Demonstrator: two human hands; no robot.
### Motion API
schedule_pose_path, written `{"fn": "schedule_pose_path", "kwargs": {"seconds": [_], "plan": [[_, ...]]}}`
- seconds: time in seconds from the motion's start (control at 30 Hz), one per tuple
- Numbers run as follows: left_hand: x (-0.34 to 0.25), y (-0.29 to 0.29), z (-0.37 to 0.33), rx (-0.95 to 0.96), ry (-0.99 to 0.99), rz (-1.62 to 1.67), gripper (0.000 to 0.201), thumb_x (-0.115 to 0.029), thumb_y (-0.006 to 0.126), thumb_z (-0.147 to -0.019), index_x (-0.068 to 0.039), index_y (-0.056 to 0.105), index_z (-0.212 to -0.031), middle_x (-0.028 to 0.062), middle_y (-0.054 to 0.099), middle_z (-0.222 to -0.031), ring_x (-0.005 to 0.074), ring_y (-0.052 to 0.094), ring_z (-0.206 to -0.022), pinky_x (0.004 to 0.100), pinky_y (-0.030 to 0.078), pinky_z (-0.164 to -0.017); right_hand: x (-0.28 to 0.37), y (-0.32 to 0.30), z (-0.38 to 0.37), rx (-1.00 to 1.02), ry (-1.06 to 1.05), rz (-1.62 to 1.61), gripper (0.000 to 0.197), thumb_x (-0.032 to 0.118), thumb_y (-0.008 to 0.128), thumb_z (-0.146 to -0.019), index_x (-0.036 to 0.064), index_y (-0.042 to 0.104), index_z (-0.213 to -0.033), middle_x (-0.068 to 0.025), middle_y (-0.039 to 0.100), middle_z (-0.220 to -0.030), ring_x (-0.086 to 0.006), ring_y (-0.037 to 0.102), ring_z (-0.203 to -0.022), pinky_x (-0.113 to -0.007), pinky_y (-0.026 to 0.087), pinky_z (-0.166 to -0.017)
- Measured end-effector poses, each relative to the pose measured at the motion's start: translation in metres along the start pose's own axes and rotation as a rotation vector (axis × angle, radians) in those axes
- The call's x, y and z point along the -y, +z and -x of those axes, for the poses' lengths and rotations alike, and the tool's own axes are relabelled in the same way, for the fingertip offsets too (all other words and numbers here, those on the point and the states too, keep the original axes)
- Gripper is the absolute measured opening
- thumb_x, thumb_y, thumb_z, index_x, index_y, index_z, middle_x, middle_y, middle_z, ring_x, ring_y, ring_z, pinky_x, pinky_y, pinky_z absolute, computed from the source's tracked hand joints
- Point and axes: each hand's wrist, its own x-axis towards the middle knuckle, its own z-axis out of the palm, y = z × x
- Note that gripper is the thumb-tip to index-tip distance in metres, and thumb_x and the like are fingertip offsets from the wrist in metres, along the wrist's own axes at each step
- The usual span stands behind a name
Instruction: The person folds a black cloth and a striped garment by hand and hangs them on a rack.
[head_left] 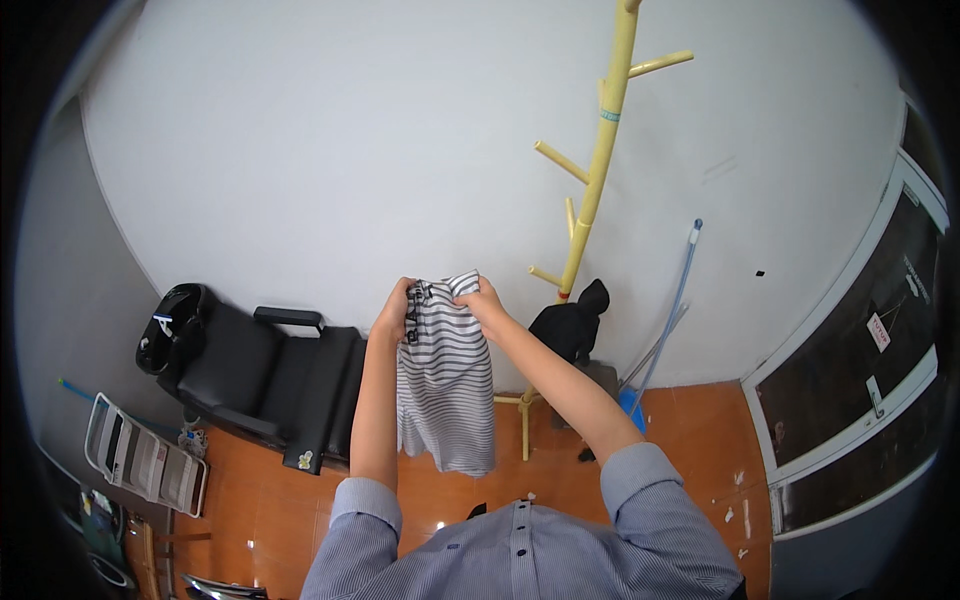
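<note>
A grey-and-white striped garment point(445, 370) hangs down in front of me, held up by its top edge. Dark lettering or trim runs along its upper left side. My left hand point(394, 312) is closed on the upper left corner, and my right hand point(484, 306) grips the upper right part, with its thumb on the near face. Folds of cloth hide some of the fingertips. The lower end of the garment hangs free above the floor. I cannot tell exactly what kind of garment it is.
Right of the garment stands a yellow coat rack point(590, 200) with peg arms. A black shampoo chair point(270, 370) is at left, near a folding step ladder point(145, 460). Beyond the rack are a dark hooded garment point(570, 325), a blue-handled pole point(680, 290) and a door point(850, 350).
</note>
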Motion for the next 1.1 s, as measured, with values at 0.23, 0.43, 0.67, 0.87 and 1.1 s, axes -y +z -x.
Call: {"fn": "schedule_pose_path", "kwargs": {"seconds": [0.23,0.43,0.67,0.87,1.1], "plan": [[-0.025,0.084,-0.037,0.015,0.082,-0.053,0.070,-0.054,0.040,-0.082,-0.004,0.044,-0.130,0.0199,0.045,-0.133,0.0299,0.044,-0.119,0.0445,0.033,-0.099,0.050,-0.071,-0.033,-0.032,-0.132,0.001,0.055,-0.002,0.063,-0.069,-0.0007,0.044,-0.120,-0.0115,0.058,-0.107,-0.0221,0.057,-0.096,-0.031,0.045,-0.083],[-0.029,0.159,-0.035,0.042,0.091,-0.116,0.074,-0.056,0.040,-0.082,-0.004,0.040,-0.134,0.0205,0.042,-0.136,0.0306,0.042,-0.122,0.0433,0.031,-0.101,0.049,-0.144,-0.056,-0.065,-0.257,0.005,0.045,-0.001,0.063,-0.071,-0.0005,0.050,-0.114,-0.0095,0.060,-0.102,-0.0193,0.058,-0.093,-0.030,0.046,-0.081],[0.015,0.201,-0.096,0.208,0.097,-0.368,0.074,-0.055,0.040,-0.085,-0.003,0.037,-0.137,0.0200,0.036,-0.141,0.0301,0.033,-0.129,0.0403,0.025,-0.105,0.021,-0.209,-0.058,0.082,-0.165,0.128,0.026,0.006,0.059,-0.081,0.0014,0.056,-0.107,-0.0050,0.062,-0.096,-0.0131,0.057,-0.087,-0.026,0.044,-0.078],[0.044,0.215,-0.144,0.243,0.245,-0.794,0.072,-0.055,0.042,-0.085,0.006,0.051,-0.123,0.0225,0.053,-0.124,0.0284,0.050,-0.114,0.0330,0.037,-0.097,-0.027,-0.226,-0.049,-0.061,-0.115,-0.080,0.027,0.003,0.057,-0.081,0.0012,0.060,-0.107,-0.0036,0.063,-0.094,-0.0126,0.058,-0.085,-0.025,0.044,-0.075],[0.029,0.244,-0.108,0.192,0.333,-1.422,0.066,-0.056,0.036,-0.087,0.002,0.065,-0.101,0.0255,0.062,-0.103,0.0380,0.058,-0.101,0.0407,0.044,-0.089,-0.074,-0.223,-0.054,-0.360,0.045,-0.243,0.035,-0.002,0.057,-0.077,-0.0068,0.054,-0.112,-0.0113,0.062,-0.096,-0.0180,0.061,-0.083,-0.029,0.048,-0.071]]}}
